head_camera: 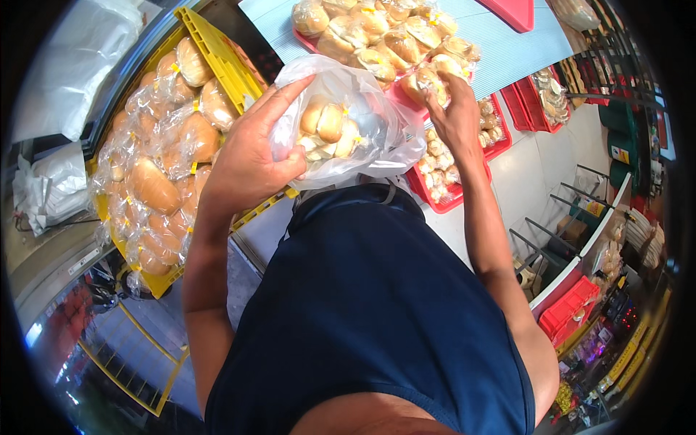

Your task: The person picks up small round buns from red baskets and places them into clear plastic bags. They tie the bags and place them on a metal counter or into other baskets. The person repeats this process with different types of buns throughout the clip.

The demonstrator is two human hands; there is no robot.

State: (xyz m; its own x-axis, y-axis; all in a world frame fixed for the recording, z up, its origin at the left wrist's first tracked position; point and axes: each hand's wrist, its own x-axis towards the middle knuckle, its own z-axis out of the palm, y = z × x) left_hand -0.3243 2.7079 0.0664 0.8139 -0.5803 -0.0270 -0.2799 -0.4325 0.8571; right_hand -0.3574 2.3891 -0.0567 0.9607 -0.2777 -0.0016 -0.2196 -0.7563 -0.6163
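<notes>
My left hand holds a clear plastic bag by its side, with the mouth spread wide. Inside it lie several bread rolls in clear wrap with yellow ties. To the right, my right hand has its fingers on a wrapped bread roll at the near edge of a heap of wrapped rolls. That heap rests on a red tray, mostly hidden beneath it. Whether the roll is lifted off the tray, I cannot tell.
A yellow crate full of wrapped bread loaves stands at left. Red crates of small packed breads sit low at right. The tray lies on a pale blue ribbed surface. Plastic bags lie far left, and metal racks stand right.
</notes>
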